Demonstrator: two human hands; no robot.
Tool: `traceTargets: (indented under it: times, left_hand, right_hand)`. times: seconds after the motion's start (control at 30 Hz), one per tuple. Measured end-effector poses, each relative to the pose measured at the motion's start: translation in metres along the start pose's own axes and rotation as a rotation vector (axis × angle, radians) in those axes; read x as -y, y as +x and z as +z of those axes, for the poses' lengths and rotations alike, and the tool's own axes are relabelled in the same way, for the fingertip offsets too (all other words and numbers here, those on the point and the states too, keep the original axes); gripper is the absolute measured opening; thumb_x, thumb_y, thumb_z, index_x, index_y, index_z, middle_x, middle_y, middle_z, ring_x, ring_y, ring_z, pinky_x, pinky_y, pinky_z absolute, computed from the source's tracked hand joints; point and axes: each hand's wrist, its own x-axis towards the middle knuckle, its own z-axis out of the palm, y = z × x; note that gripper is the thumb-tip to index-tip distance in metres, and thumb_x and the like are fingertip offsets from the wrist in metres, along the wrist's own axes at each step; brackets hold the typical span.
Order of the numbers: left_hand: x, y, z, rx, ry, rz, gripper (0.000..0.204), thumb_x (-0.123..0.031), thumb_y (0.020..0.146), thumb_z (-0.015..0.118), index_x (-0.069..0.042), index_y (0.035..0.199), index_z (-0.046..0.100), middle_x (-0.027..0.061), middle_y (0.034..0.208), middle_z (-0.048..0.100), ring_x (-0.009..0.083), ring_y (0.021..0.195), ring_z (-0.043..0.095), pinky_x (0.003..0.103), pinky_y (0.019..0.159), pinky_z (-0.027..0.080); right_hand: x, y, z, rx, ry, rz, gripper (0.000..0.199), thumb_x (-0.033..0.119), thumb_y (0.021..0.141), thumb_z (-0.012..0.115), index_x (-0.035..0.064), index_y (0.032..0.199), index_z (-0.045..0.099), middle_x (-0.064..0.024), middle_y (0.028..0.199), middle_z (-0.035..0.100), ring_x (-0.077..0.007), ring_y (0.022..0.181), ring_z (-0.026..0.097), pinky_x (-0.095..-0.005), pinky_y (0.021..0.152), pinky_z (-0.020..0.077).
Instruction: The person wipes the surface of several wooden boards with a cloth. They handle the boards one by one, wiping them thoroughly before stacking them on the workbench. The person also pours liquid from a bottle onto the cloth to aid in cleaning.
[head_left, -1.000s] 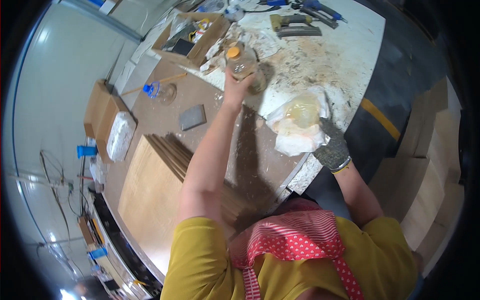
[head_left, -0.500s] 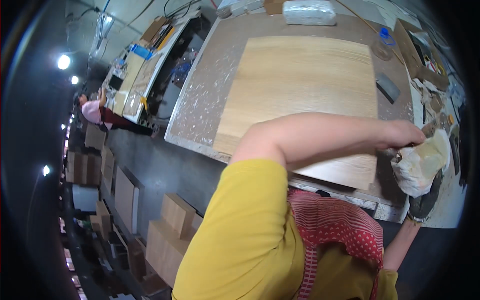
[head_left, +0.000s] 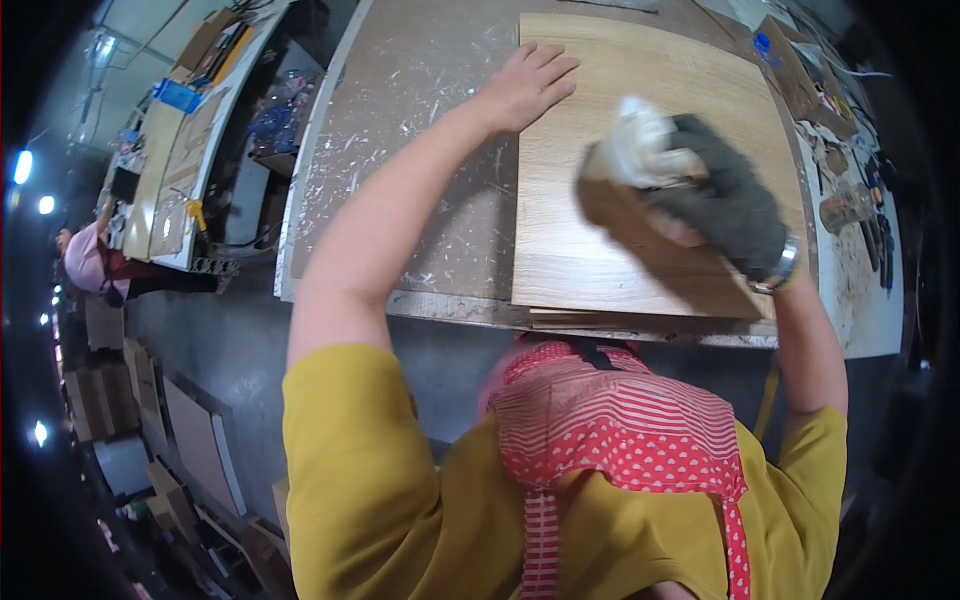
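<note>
- While the left hand [head_left: 525, 90] rests on the board [head_left: 650, 75], fingers spread, the gloved right hand [head_left: 725, 195] clutches a rag [head_left: 643, 145], apparently wiping.
- Flat, even pressure seems needed next.

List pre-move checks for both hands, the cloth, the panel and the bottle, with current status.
1. Left hand on the wood-grain panel: ok, fingers spread over its left edge.
2. White cloth gripped: ok, bunched in the gloved right hand.
3. Both hands gloved: not ok, the left is bare.
4. Cloth touching the panel: cannot tell; motion blur, and a dark shadow lies beside it.
5. Clear bottle off the panel: ok, on the white tabletop to the right.
6. Bottle capped: cannot tell, too indistinct.
</note>
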Motion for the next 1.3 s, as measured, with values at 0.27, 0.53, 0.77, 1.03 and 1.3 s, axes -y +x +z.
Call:
traceTargets:
  times: [0.27,0.53,0.77,1.03,1.3]
  left_hand:
    - [-0.007,-0.003,0.012,0.027,-0.006,-0.076,0.049,-0.042,0.097,0.037,-0.019,0.14,0.041,0.0098,0.148,0.034,0.0379,0.135,0.028,0.045,0.112,0.025]
    - [-0.005,-0.003,0.01,0.052,-0.047,-0.111,0.05,-0.044,0.096,0.037,-0.021,0.141,0.039,0.008,0.15,0.031,0.037,0.137,0.023,0.05,0.11,0.027]
    - [-0.001,-0.002,0.011,0.034,-0.023,-0.081,0.049,-0.044,0.097,0.037,-0.02,0.14,0.041,0.009,0.149,0.033,0.0386,0.136,0.025,0.046,0.112,0.026]
    - [-0.005,-0.003,0.01,0.036,-0.054,-0.1,0.049,-0.044,0.097,0.037,-0.021,0.14,0.042,0.0087,0.148,0.033,0.0385,0.136,0.025,0.046,0.111,0.027]
    - [0.008,0.002,0.02,0.043,-0.045,-0.097,0.05,-0.047,0.095,0.036,-0.026,0.141,0.04,0.0029,0.152,0.028,0.0346,0.14,0.02,0.056,0.108,0.027]
  right_hand:
    - [0.027,0.016,0.103,0.147,-0.693,-0.456,0.023,0.022,0.075,0.067,0.0149,0.097,0.064,-0.0106,0.099,0.062,-0.0307,0.092,0.059,-0.0496,0.081,0.044]
    - [0.041,0.043,0.1,0.275,-0.807,-0.323,0.014,0.025,0.077,0.061,0.0116,0.082,0.059,-0.011,0.085,0.063,-0.0305,0.078,0.063,-0.0466,0.068,0.0477]
    - [0.016,0.067,0.079,0.148,-0.747,-0.322,0.018,0.03,0.08,0.065,0.0117,0.083,0.062,-0.0128,0.082,0.063,-0.0321,0.082,0.062,-0.0427,0.071,0.0481]
    - [0.029,0.042,0.096,0.112,-0.717,-0.286,0.016,0.023,0.075,0.067,0.0146,0.087,0.062,-0.0111,0.09,0.062,-0.03,0.084,0.062,-0.0418,0.073,0.0489]
    - [0.037,0.051,0.103,0.238,-0.76,-0.397,0.009,0.016,0.073,0.061,0.0101,0.08,0.058,-0.0137,0.083,0.064,-0.0309,0.078,0.064,-0.0438,0.07,0.05]
